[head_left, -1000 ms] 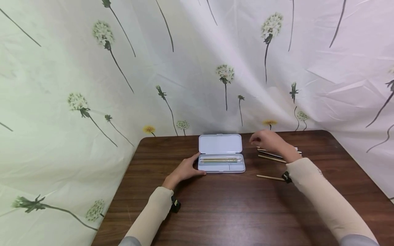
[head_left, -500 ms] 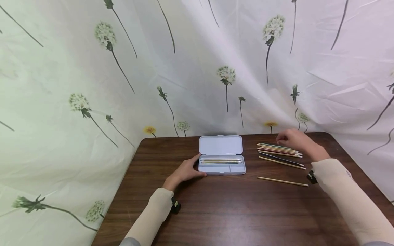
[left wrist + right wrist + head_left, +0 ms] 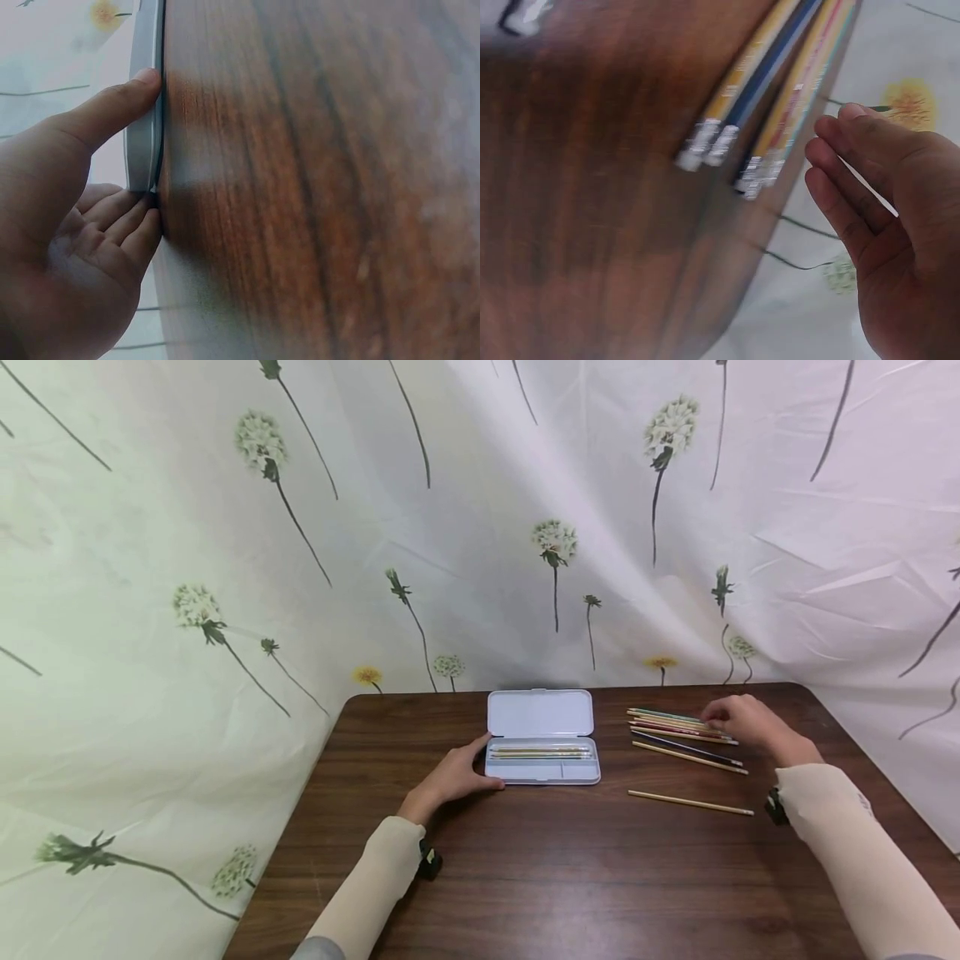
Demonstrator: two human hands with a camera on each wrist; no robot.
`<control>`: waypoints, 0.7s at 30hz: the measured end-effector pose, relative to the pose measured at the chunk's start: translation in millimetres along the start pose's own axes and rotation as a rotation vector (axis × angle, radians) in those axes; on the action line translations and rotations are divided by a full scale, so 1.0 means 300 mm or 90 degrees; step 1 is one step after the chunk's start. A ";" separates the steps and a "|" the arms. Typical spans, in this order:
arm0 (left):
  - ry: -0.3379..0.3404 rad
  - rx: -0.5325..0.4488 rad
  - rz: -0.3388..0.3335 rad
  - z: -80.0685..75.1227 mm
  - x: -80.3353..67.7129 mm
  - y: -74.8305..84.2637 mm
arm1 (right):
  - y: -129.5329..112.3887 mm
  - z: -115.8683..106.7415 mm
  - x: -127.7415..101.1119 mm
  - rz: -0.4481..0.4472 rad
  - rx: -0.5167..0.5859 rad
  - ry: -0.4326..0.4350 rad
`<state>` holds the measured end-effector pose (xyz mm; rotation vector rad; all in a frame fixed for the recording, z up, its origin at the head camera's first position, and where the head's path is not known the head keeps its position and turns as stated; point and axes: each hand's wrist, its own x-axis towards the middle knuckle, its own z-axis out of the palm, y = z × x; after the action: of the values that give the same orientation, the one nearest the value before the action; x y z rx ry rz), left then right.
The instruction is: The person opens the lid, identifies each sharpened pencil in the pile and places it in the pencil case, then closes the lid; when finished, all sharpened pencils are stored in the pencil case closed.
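In the head view a white pencil case (image 3: 543, 771) lies with its lid (image 3: 540, 713) raised toward the back. Several pencils (image 3: 536, 755) lie in its long rear compartment. My left hand (image 3: 452, 775) holds the case by its left end, thumb along the front side and fingers round the back corner; the left wrist view shows the thumb against the case wall (image 3: 140, 154). Over the eraser ends of a loose group of pencils (image 3: 667, 723), my right hand (image 3: 750, 723) hovers with nothing between its bent fingers. From the right wrist, metal-ended pencils (image 3: 742, 105) appear beside the fingertips.
One pencil (image 3: 690, 802) lies apart, nearer the front of the brown wooden table (image 3: 555, 877). A dark pencil (image 3: 686, 748) and a natural-coloured pencil (image 3: 688, 757) lie just in front of the group. A flowered cloth (image 3: 465, 568) hangs behind the table's back edge.
My right hand has moved right, from beside the case across the pencils, then lowered toward their eraser ends. The left hand and the case stay put.
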<state>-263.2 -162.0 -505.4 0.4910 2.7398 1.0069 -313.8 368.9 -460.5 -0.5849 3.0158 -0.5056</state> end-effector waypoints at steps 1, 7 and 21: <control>0.000 -0.001 -0.001 0.000 0.000 0.000 | 0.008 0.009 -0.004 0.005 0.004 0.000; -0.004 0.000 -0.002 -0.004 0.000 0.004 | 0.040 0.048 -0.020 0.025 0.001 0.011; -0.005 0.000 0.008 -0.006 -0.004 0.004 | 0.052 0.062 -0.017 0.024 -0.010 0.003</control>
<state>-262.4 -162.6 -503.3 0.5110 2.7332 1.0048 -313.1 378.7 -483.4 -0.5275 3.0314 -0.4818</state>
